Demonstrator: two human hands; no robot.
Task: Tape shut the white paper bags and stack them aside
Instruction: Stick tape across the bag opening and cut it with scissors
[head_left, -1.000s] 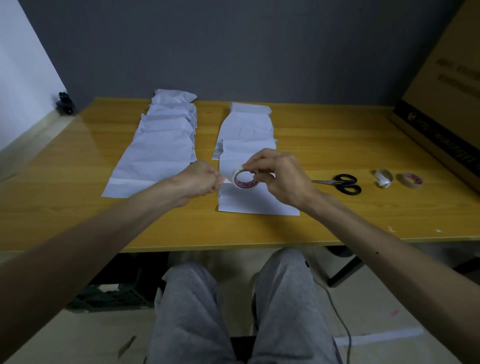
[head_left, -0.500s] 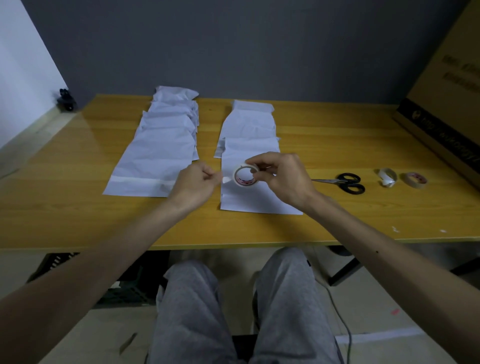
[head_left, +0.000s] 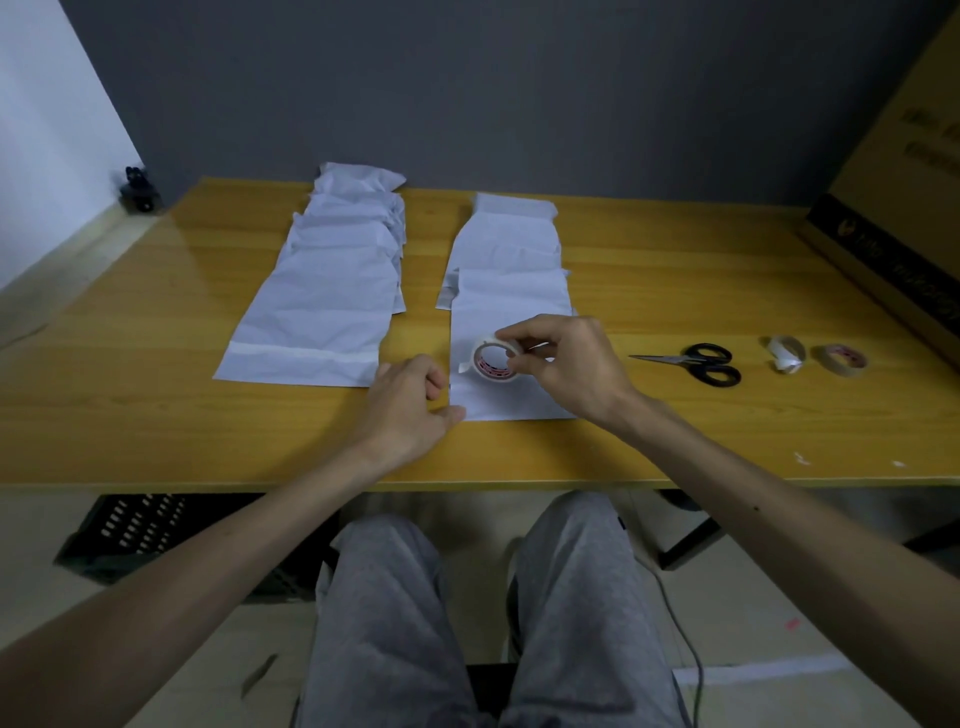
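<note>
Right hand (head_left: 566, 364) pinches the white tape roll (head_left: 491, 358) by its rim, thumb and fingertips curled round it, just above the nearest bag (head_left: 511, 400) of the right row (head_left: 506, 249) (the untaped ones, by the look). Left hand (head_left: 408, 410) rests on the table (head_left: 156, 415) at that bag's near-left corner, thumb touching the paper, fingers loosely curled with nothing in them. A short free end (head_left: 462, 366) sticks out of the roll's left side, toward the left hand. Step as I read it: pull a strip for this bag. Left thumb and forefinger should take the tab and pull left and level, letting the roll turn in the right fingers. Strip should span the bag's width, like the band on the near bag of the left row (head_left: 301, 356). Keep it off the paper until aligned, since relaying likely tears thin paper. Scissors (head_left: 696, 362) lie right of the bag; park the roll before cutting.
</note>
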